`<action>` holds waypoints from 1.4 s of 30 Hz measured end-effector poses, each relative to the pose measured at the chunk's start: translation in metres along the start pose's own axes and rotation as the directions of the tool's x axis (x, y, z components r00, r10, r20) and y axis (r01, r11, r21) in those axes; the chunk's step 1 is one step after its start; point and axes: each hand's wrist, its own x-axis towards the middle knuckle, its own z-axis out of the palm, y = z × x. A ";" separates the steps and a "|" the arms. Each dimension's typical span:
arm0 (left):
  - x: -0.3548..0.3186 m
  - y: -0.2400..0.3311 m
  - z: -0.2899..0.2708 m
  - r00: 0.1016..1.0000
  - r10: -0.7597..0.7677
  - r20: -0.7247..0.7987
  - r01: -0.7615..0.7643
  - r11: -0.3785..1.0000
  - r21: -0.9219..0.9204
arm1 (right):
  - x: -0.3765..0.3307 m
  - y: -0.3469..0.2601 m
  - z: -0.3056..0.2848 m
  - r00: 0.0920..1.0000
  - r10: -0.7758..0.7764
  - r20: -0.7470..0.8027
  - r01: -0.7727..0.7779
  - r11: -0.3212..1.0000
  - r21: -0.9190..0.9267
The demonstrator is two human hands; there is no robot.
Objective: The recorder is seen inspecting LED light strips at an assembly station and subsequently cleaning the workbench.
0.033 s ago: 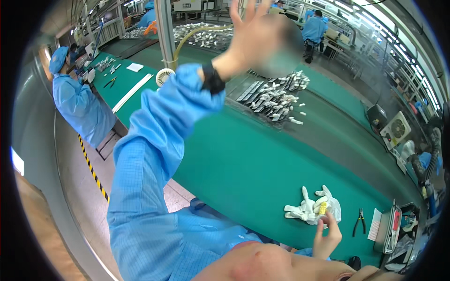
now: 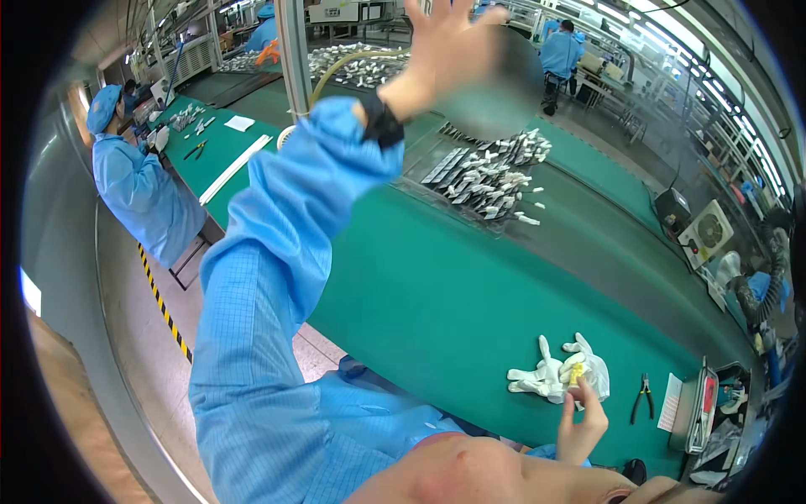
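My left hand [image 2: 441,59] is raised high over the far side of the bench, its fingers spread and nothing seen in it. A black band [image 2: 382,122] circles that wrist above the blue sleeve. My right hand [image 2: 582,424] is low at the right, thumb and forefinger apart. Its fingertip meets a small yellow piece [image 2: 577,370] lying against white gloves [image 2: 546,380]; whether the piece sits on the finger or on a glove I cannot tell. Beside the gloves, to the right, lie dark-handled pliers [image 2: 643,399].
The green bench [image 2: 411,294] runs diagonally. Beyond it many white-and-black parts [image 2: 487,176] are piled on the dark conveyor [image 2: 579,252]. A metal tray [image 2: 695,412] and a fan [image 2: 709,231] stand at the right. A co-worker in blue [image 2: 143,185] sits at the far left.
My left hand has shifted slightly up and to the left. The right hand has barely moved, its fingertip a little higher by the yellow piece.
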 end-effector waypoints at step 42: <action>-0.123 0.260 -0.055 0.668 0.406 0.624 0.734 -0.221 -0.642 | 0.008 -0.067 0.113 0.981 -0.073 0.181 -0.068 0.740 0.669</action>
